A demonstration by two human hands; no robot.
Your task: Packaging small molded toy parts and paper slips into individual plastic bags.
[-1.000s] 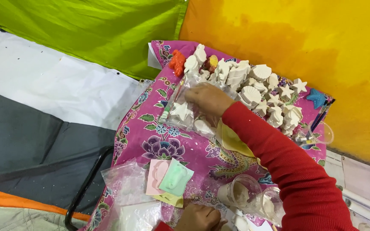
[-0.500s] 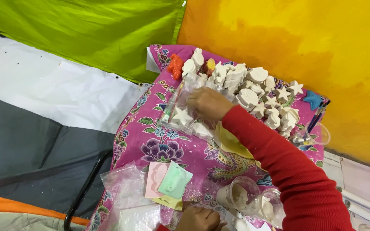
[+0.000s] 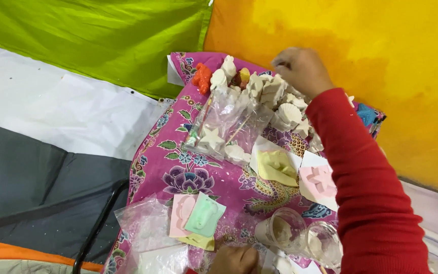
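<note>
Right hand reached to the white plaster figures, upper centre of the frame.

The right hand (image 3: 301, 68), red-sleeved, is held over the pile of white plaster figures (image 3: 275, 99), fingers curled together; whether a figure is pinched cannot be told. The left hand (image 3: 235, 260) is seen at bottom centre, loosely closed on the tabletop (image 3: 178, 152) beside the mint-green mould (image 3: 205, 215). A clear bag (image 3: 224, 124) with a star figure lies mid-frame; two plastic cups (image 3: 305, 238) stand lower right.

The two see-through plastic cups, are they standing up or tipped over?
Tipped over. The plastic cups lie sideways on the flowered cloth, mouths facing sideways.
</note>
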